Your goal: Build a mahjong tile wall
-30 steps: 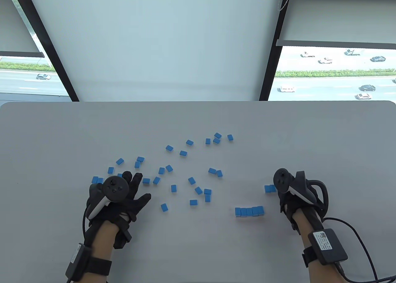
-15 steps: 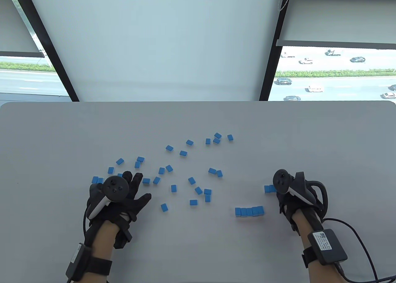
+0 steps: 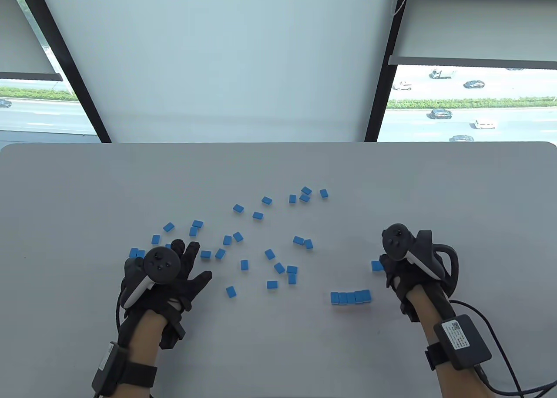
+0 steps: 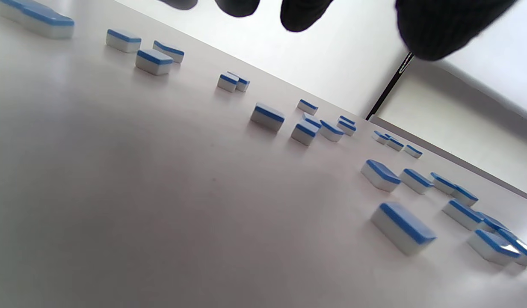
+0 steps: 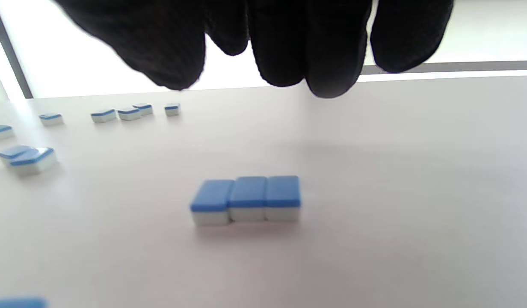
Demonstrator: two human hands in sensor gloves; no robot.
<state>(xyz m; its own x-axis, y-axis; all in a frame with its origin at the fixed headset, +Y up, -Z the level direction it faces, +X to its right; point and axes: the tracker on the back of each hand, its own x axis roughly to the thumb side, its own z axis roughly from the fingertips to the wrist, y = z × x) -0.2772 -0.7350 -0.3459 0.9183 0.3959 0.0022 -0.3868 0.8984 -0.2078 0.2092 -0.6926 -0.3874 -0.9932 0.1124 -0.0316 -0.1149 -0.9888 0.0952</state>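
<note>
Blue-backed white mahjong tiles [image 3: 270, 254] lie scattered over the middle of the grey table [image 3: 278, 354]. A joined row of five tiles [image 3: 350, 297] sits at the front right. Behind it is a short row of three tiles [image 5: 246, 199], mostly hidden under my right hand [image 3: 390, 271] in the table view [image 3: 376, 265]. In the right wrist view, that hand's fingers [image 5: 323, 51] hang loosely above the three tiles and touch none. My left hand [image 3: 187, 261] lies flat with fingers spread among the left tiles, holding nothing; its fingertips [image 4: 304, 15] show above loose tiles [image 4: 402, 226].
A pair of tiles [image 3: 136, 253] sits just left of my left hand. Cables trail from the right wrist box [image 3: 461, 341] toward the front right corner. Window blinds and a road lie beyond the table's far edge [image 3: 278, 143].
My right hand has lifted and shifted slightly away and to the left, covering more of the short row. The left hand and all tiles stay where they were.
</note>
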